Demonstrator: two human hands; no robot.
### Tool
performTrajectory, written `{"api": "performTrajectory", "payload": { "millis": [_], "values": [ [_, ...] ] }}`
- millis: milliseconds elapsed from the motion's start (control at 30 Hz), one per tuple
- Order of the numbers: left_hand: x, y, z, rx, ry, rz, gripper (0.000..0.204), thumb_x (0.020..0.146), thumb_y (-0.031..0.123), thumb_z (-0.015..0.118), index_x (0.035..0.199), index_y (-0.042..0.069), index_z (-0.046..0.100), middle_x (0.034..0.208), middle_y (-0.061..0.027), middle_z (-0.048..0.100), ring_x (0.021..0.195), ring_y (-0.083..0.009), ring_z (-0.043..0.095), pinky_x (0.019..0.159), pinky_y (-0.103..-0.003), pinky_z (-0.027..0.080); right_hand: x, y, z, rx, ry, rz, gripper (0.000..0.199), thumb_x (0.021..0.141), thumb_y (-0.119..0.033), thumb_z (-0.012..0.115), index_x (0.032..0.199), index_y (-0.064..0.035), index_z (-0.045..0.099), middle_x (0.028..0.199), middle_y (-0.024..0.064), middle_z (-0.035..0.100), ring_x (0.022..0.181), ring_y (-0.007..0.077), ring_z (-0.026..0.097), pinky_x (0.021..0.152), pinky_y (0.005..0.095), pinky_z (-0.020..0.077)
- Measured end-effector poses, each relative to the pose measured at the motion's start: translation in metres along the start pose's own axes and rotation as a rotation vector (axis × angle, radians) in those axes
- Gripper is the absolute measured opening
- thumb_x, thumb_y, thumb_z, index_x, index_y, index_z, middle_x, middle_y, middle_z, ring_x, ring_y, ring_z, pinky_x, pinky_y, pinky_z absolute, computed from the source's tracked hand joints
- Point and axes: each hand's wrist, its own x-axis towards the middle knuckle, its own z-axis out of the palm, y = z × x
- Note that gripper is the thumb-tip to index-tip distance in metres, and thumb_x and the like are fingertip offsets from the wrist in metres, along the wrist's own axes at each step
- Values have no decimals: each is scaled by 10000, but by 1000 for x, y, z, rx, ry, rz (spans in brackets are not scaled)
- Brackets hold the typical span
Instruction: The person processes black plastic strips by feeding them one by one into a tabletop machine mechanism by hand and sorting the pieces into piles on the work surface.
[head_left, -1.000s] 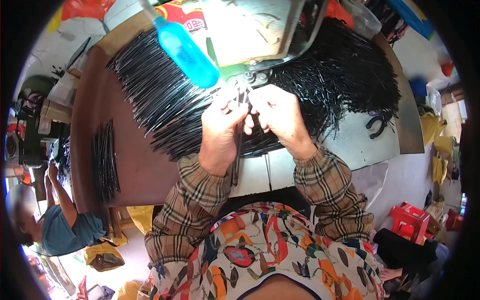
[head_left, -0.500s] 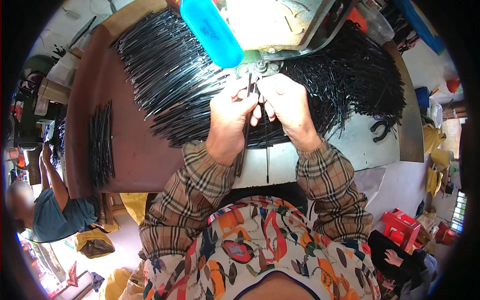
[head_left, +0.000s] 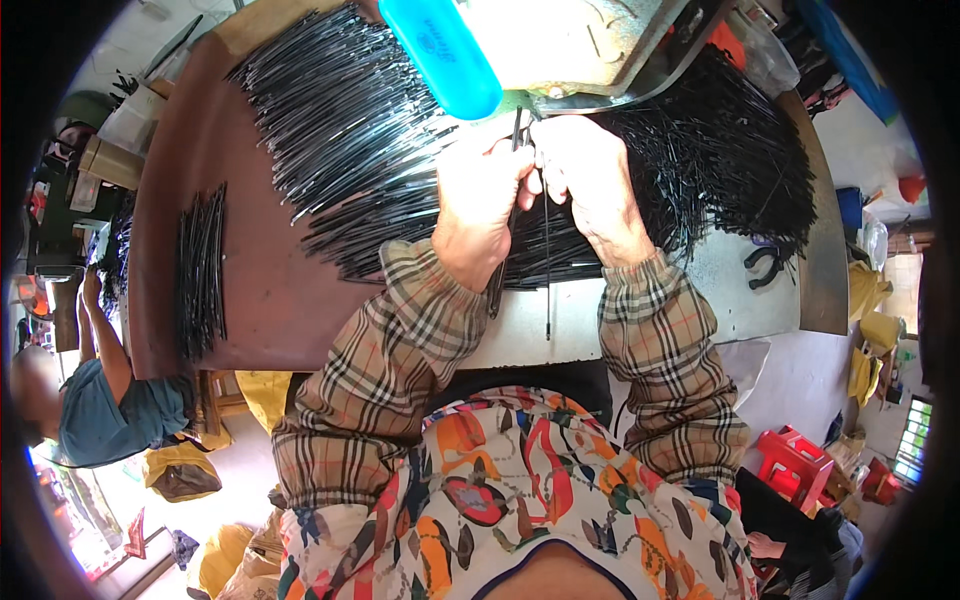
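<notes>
1. Strips (head_left: pixel 495 298) are hanging from the left hand (head_left: pixel 478 195) as a slim group, and one strip (head_left: pixel 548 290) is hanging alone beside them. The step in hand is looking like close two-handed work at the upper ends, just in front of the machine (head_left: pixel 560 45).
2. Judging by this hold, any next move would be calling for a light, steady pinch and for lower ends that are not tangling.
3. Left fingers are clamping together on the slim group; its tips are poking out above them and its tails are sloping down past the wrist, toward the bench's (head_left: pixel 290 320) near edge.
4. Right hand (head_left: pixel 592 180): its fingers are curling together and appear to be pinching the lone strip near its top, though glare is hiding the exact contact. Below them, the strip is running nearly straight down between the wrists, its lower end pointing at the near edge.
5. Both hands' fingertips are almost meeting; whether they are touching, I cannot tell.
6. Around them, a combed pile (head_left: pixel 345 130) is lying toward the far left corner, a looser pile (head_left: pixel 730 165) toward the far right, a small bundle (head_left: pixel 202 275) by the left edge, and pliers (head_left: pixel 764 268) near the right edge.
</notes>
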Motion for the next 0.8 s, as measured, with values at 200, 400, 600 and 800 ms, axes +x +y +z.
{"api": "performTrajectory", "payload": {
  "millis": [200,400,600,800],
  "values": [
    [1,2,14,7,91,45,92,807,-17,555,849,-59,625,638,-72,607,498,-101,536,428,-201,387,0,-6,0,74,-31,73,166,902,-100,556,939,50,616,656,25,569,511,66,484,457,195,375],
    [4,1,8,19,36,80,103,795,-28,548,850,-78,619,645,-114,629,479,-120,559,410,-204,400,3,5,-7,145,-100,29,203,905,-125,536,953,60,601,673,37,548,542,88,490,489,217,390],
    [0,0,8,-42,36,141,95,793,-32,555,853,-87,605,661,-136,640,501,-137,589,413,-208,420,3,5,-8,41,-64,32,214,914,-147,526,945,55,589,676,40,549,551,99,500,498,225,403],
    [0,-1,12,-83,37,103,79,794,-38,557,845,-79,601,674,-141,645,497,-137,584,423,-205,428,2,9,-13,96,-104,40,234,882,-170,550,952,52,578,670,37,538,558,108,507,496,232,418]
  ]
}}
